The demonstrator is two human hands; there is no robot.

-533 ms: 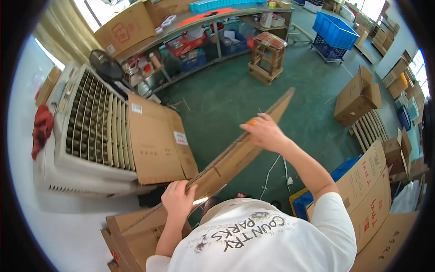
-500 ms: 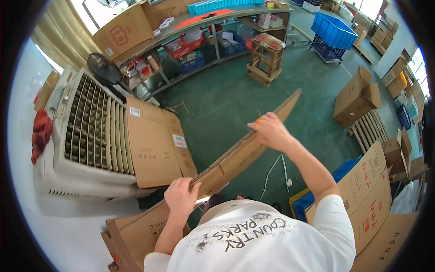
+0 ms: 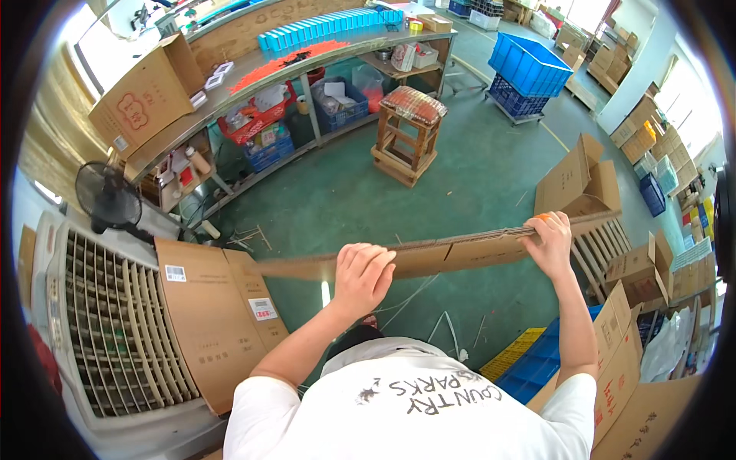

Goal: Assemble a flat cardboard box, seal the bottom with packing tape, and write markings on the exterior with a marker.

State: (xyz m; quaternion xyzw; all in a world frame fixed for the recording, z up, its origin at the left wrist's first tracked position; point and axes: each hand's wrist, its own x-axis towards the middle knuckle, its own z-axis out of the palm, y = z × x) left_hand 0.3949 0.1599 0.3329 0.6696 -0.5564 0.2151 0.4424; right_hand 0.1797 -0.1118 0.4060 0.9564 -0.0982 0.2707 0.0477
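To my left stands a big white air cooler (image 3: pixel 115 330) with a slatted grille, and a flat cardboard sheet (image 3: pixel 211 314) leans against it. A black fan (image 3: pixel 107 198) sits behind it. Ahead of me on the green floor (image 3: pixel 337 192) is a wooden stool (image 3: pixel 405 134) with a patterned cushion, near a long workbench (image 3: pixel 307 65) carrying a row of what look like blue boxes (image 3: pixel 330 27). Blue crates (image 3: pixel 529 73) stand further right, with open cardboard boxes (image 3: pixel 579 180) beyond.
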